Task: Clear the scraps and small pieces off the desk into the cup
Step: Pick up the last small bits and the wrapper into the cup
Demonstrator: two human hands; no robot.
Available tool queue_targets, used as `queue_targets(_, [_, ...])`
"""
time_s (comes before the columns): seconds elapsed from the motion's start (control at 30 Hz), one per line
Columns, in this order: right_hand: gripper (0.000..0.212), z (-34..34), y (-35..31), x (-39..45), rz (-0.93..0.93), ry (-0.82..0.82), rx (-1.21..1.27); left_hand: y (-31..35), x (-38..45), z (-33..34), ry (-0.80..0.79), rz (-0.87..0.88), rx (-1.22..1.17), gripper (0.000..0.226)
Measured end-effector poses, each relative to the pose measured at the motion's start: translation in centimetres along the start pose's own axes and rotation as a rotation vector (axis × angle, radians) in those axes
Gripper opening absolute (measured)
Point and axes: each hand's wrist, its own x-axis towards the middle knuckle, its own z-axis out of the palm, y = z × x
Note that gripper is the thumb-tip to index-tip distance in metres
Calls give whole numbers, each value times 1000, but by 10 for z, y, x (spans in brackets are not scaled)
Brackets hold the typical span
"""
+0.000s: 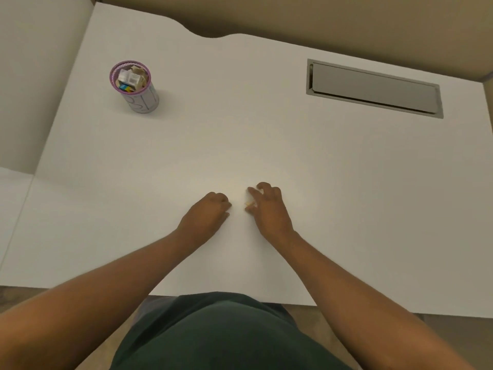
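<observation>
Both hands rest low on the white worktop (266,145), close together near its front edge and just ahead of the person's dark green shirt (224,335). The left hand (210,212) is curled into a loose fist, knuckles up, its fingers (225,202) tucked under so that whether anything lies inside cannot be told. The right hand (269,206) sits just beside it with a small gap between them; its thumb and forefinger are drawn narrow around a small pale scrap (250,204) that lies on the worktop at the fingertips, while the other fingers arch above the surface. Whether the scrap is lifted or only touched cannot be told. The cup (138,96) stands upright well apart from the hands, far off toward the back left of the worktop, with a purple rim and a pale patterned wall, and it already holds crumpled paper pieces (132,77) and some coloured bits. At the back right a grey hinged flap (373,88) is set into the worktop.
</observation>
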Motion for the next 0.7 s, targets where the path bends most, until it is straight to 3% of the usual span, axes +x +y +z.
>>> queue_targets(0.17, [21, 1, -7, -8, -118, -62, -135, 3, 5, 4, -63, 40, 199, 15])
queue_targets(0.3, [21, 0, -6, -7, -146, -85, -208, -4, 6, -2, 23, 47, 128, 17])
queue_targets(0.37, [19, 0, -6, -5, -157, -103, -256, -15, 7, -18, 147, -47, -95, 22])
queue_targets(0.43, [19, 1, -5, -4, -152, -94, -281, -37, 13, -50, 382, -156, -297, 19])
queue_targets(0.57, [16, 3, -4, -4, -111, -125, -273, -104, 36, -145, 779, -357, -444, 20])
queue_targets(0.7, [16, 2, -6, -5, -131, -128, -271, -165, 63, -224, 918, -482, -481, 25])
